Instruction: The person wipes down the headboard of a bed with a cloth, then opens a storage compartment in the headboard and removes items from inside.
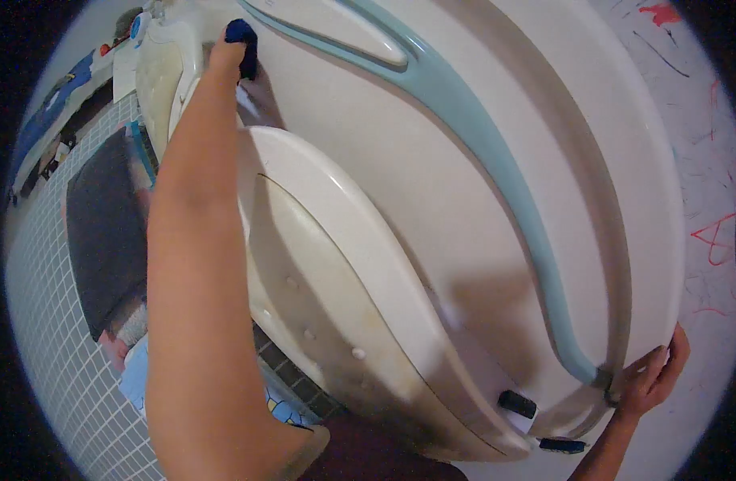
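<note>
Tiled floor (pixel 43 280) runs below the left hand (pixel 228 54), which closes around a dark blue cloth (pixel 241 34) near the upper end of a large white panel (pixel 384 152), as seen from the head view. Panel surface stretches broadly from that grip to the right hand (pixel 655 383), its fingers bent at the outer edge; how firmly they grip, one cannot tell. Left of the right hand sit two black blocks (pixel 517 403), beside the rim of a white shell (pixel 336 188)
</note>
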A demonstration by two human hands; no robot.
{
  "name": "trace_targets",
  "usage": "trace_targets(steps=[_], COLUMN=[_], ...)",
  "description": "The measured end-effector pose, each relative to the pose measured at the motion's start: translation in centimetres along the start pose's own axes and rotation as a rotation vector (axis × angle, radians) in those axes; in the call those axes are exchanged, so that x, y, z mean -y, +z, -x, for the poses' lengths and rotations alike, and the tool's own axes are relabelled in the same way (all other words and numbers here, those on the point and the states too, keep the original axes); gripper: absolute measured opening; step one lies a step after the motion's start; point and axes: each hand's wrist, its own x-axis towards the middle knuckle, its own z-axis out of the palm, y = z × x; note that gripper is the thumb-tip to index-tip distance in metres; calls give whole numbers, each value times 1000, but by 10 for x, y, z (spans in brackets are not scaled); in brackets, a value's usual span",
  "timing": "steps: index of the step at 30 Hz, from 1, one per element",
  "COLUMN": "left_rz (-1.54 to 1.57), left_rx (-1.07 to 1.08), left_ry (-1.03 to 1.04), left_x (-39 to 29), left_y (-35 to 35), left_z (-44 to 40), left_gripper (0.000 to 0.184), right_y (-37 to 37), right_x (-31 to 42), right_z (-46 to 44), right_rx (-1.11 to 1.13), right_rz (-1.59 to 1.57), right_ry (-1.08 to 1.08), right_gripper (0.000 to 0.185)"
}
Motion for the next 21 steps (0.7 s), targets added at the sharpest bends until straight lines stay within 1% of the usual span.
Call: trace_targets(steps=[1,2,5,9,12,13,14,15,16,19,20,21], left_rz=[-151,-278,-446,-488,-412,-349,-241,-110,78,-163,-95,-396], left_rx=[81,136,227,384,547,575,565,513,342,175,412,563], left_ry=[-114,-145,-91,-120,-216,-279,-395,-547,-791,-772,-784,-503], left_x=[-16,-25,-35,-43,-46,-45,-41,-37,-25,-13,18,20], left_y=[0,-2,-1,-4,-9,-10,-8,-3,10,26,30,27], left_z=[11,15,30,56,79,87,91,95,91,64,33,33], left_gripper=[44,43,40,37,35,34,34,34,30,30,48,46], right_y=[1,1,0,1,3,4,3,2,1,1,1,2], right_x=[1,1,4,6,4,4,4,4,6,6,5,4], right_z=[1,2,0,-3,-2,-2,-3,-3,-3,-4,-3,-1], right_rx=[-16,-31,-5,-14,-26,-20,-15,-8,1,7,0,8], right_rz=[5,9,-60,-33,-86,-106,-120,-107,-91,-62,-59,-82], right_ry=[13,26,1,-5,5,11,16,23,33,22,14,17], right_gripper=[30,30,29,32,32,32,31,31,31,31,31,32])
